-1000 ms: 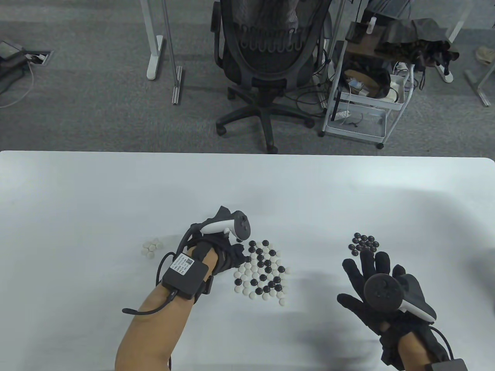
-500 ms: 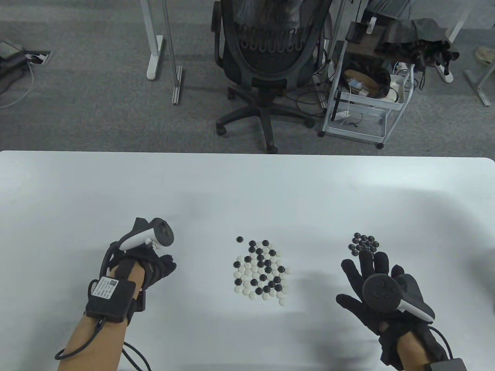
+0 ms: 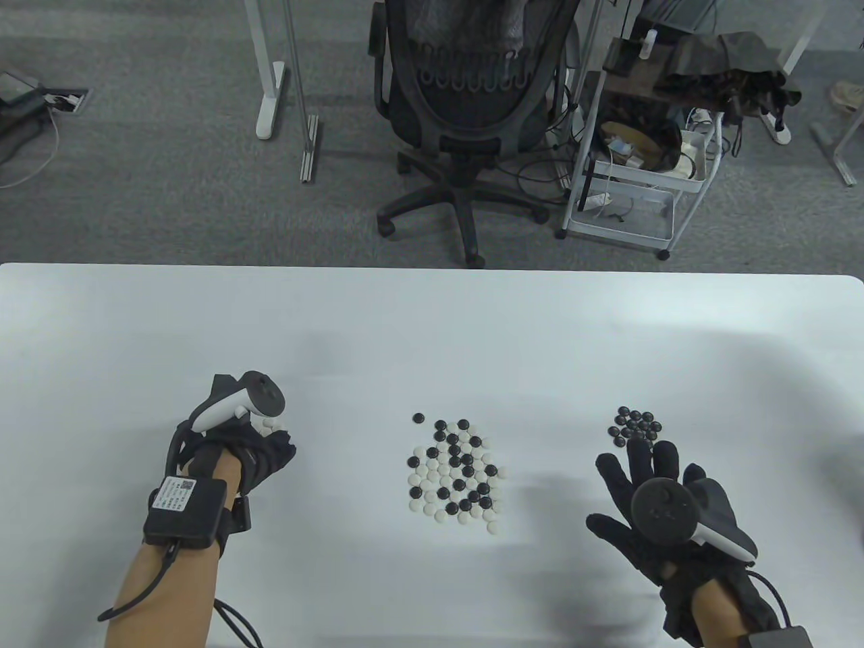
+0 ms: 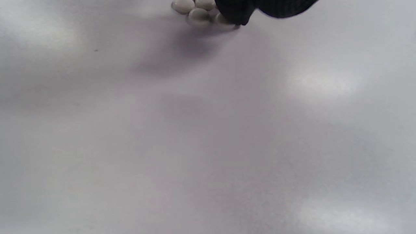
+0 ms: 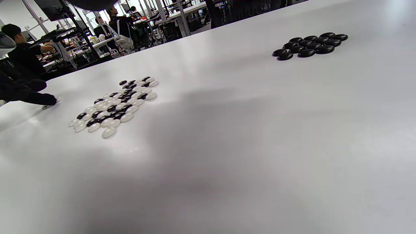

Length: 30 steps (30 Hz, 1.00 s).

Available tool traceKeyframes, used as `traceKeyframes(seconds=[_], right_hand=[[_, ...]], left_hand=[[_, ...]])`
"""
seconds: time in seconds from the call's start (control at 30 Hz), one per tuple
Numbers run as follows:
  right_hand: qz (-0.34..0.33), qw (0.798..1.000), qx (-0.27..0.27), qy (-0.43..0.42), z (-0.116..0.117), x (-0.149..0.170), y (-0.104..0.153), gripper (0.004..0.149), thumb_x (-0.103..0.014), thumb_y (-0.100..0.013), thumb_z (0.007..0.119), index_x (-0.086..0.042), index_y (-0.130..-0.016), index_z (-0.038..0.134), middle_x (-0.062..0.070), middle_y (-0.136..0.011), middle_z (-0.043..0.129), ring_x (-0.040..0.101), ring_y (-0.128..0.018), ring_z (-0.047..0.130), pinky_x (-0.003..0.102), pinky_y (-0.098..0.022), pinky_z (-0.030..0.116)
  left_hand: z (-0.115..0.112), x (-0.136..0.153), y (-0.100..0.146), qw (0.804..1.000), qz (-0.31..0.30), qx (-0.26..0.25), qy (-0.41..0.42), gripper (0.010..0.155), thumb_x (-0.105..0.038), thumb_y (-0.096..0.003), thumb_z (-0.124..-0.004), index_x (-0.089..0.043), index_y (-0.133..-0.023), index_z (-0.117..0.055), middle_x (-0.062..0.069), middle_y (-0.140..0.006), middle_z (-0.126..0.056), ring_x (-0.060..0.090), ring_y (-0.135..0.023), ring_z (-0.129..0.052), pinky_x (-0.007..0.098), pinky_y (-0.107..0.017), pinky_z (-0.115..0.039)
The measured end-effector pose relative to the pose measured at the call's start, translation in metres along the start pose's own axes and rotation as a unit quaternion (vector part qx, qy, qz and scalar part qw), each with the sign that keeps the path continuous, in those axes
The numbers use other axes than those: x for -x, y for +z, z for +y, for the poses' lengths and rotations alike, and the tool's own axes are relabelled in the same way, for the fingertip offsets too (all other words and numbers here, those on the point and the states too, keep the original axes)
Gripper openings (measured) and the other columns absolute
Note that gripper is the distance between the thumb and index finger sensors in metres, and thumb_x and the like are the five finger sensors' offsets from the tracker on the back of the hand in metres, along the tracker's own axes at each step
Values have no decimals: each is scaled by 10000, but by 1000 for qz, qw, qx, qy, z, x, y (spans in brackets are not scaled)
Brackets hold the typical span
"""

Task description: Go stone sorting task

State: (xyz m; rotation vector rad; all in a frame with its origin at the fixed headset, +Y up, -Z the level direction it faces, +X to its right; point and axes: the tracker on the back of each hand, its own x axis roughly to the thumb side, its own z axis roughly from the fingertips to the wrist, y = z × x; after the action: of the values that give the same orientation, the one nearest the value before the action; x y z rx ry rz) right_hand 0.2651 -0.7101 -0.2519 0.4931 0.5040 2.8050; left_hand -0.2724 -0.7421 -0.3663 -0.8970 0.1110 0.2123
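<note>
Judging from their look, the Go stones are small, hard, smooth lens-shaped discs, light and likely slippery on the glossy table [image 3: 135,324]; each is best pinched at its thin edge between thumb and forefinger, one at a time.

Nearest, the right hand [image 3: 665,506] is seen with fingers spread, palm down, nothing held, its fingertips just short of the black pile [image 3: 636,424]; whether it touches the table cannot be told.

On the other side, the left hand [image 3: 250,449] is curled over the white pile [image 4: 195,9], and in the left wrist view one fingertip [image 4: 234,14] is seen at a white stone on the pile's edge. Whether that stone is pinched or already let go cannot be told.

Between the hands lies the mixed heap [image 3: 455,476], black and white stones packed touching, with one black stone [image 3: 418,418] apart at its far left corner. Much sorting is judged to be left.
</note>
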Motion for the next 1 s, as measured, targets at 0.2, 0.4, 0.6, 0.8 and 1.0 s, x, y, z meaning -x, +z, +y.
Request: traceKeyframes(seconds=[0.2,0.4,0.6,0.8,1.0], right_hand=[[-1,1000,2,-2,-1,1,0,843,-562,-544,522,-94,-1142,154,338,-1064,-78,590,-864,-134,800,-495,5],[-1,1000,1,-2,-1,1,1,841,-563,-544,522,-97,-1141,156,337,-1065,-76,590,-864,-134,800,-495,6],[-1,1000,0,-2,-1,1,2,840,-562,-544,522,-96,-1143,162,336,-1067,-73,590,-865,-133,800,-495,6],[-3,1000,2,-3,-1,1,2,840,-561,-546,527,-96,-1144,162,336,-1068,-72,591,-869,-112,800,-496,7],[-1,1000,-1,-4,-2,2,3,837,-558,-548,530,-97,-1144,168,337,-1067,-71,590,-865,-133,800,-496,6]], left_hand=[[22,-37,23,996,-60,-65,-9,654,-463,-561,-464,-291,-1189,-410,253,-1104,200,556,-911,227,823,-564,71],[17,-103,33,988,-114,-43,-92,674,-484,-563,-462,-245,-1189,-534,280,-1155,120,579,-931,177,832,-569,32],[-5,-152,18,977,-154,-4,-148,659,-471,-566,-447,-257,-1182,-540,294,-1158,96,591,-933,153,837,-572,3],[-22,-178,4,967,-174,15,-185,642,-463,-569,-445,-287,-1187,-456,303,-1150,105,593,-927,155,838,-567,2],[-32,-187,-6,963,-163,28,-215,637,-460,-561,-436,-325,-1181,-382,296,-1129,136,586,-918,170,839,-563,11]])
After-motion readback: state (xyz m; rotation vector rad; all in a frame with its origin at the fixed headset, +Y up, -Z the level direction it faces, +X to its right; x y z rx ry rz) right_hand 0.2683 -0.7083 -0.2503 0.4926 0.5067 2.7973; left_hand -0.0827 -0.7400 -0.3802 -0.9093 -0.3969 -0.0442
